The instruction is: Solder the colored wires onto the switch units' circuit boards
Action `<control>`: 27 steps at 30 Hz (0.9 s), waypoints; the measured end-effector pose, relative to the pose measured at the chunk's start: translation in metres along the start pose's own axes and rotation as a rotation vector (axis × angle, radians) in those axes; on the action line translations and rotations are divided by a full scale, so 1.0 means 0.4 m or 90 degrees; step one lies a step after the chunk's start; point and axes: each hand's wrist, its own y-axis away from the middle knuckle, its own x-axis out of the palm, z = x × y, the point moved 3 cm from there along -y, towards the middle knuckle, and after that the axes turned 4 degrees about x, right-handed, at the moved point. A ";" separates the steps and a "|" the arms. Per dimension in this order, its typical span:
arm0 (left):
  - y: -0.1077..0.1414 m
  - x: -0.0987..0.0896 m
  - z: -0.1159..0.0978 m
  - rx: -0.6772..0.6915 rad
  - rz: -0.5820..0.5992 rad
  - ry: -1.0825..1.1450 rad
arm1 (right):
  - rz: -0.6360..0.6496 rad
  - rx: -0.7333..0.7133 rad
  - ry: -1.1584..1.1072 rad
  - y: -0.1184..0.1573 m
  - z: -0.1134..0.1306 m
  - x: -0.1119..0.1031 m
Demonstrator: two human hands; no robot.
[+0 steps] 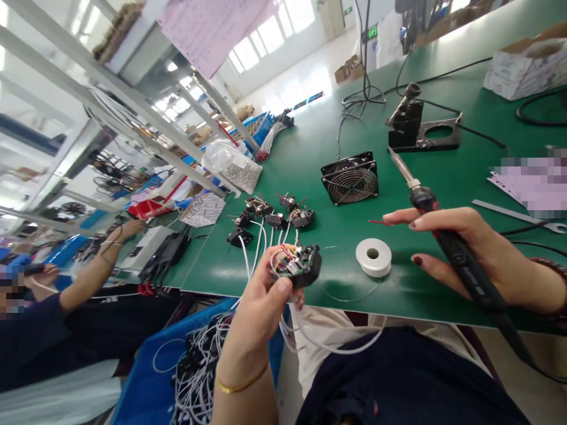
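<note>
My left hand (261, 301) is closed around a small black housing (305, 271) packed with a circuit board and coloured wires, and a white cable trails from it. In my right hand (478, 248) lies a black soldering iron (465, 265), its metal tip pointing up and left. A short red wire (381, 222) shows at the right index fingertip; whether it is gripped or lies on the table I cannot tell. Between the hands stands a white solder spool (373, 257), a thin strand loose beside it. Several similar wired housings (277, 219) lie beyond my left hand.
A small fan (349, 179) and an iron stand (416, 127) stand farther back on the green table (305, 159). At right are a wrench (509, 212), pink papers (531, 183) and a carton (527, 68). A blue bin (150, 378) of cabled parts sits below left, near a co-worker's arm (97, 265).
</note>
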 end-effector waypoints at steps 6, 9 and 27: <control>-0.146 -0.084 0.060 0.014 -0.090 -0.317 | 0.022 -0.022 0.038 0.004 -0.004 0.015; -0.208 -0.031 0.115 0.010 -0.058 -0.372 | 0.020 -0.017 0.051 0.004 -0.005 0.017; -0.362 -0.336 0.048 -0.183 -0.238 -0.755 | 0.003 0.042 0.058 0.005 -0.010 0.020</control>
